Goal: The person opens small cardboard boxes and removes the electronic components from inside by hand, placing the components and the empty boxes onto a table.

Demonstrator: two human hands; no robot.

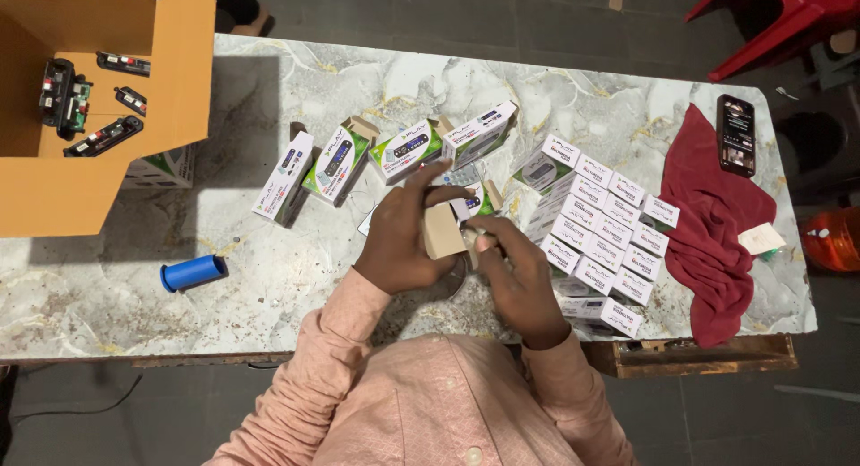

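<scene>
Seen from above, over a marble-patterned counter point(269, 287), in pink sleeves. Left hand point(405, 237) curled around a small carton point(448, 222) with its brown flap open, fingers closed over the top and side. Right hand point(518, 282) closed on the same carton from below and from the right, fingertips pinched at the flap edge. Carton raised just above the counter near its middle, close to the front edge. Behind the hands, a loose row of four open white-and-green boxes point(394, 152), lying on their sides with flaps agape. Just to the right, touching one another, a tidy stack of closed white boxes point(600, 228) in slanting rows. Farther right, a dark red cloth point(717, 224) draped on the counter, with a black phone point(735, 134) lying at its upper edge and a small pale card point(761, 239) at its right edge. At the left, well apart from the hands, a blue cylinder point(193, 272) lying on its side. In the upper left corner, a large open cardboard box point(134, 170) holding several black electronic modules point(64, 94). Beyond the counter's far right corner, part of a red plastic chair point(770, 22); an orange object point(833, 237) at the right edge, too cut off to identify.
</scene>
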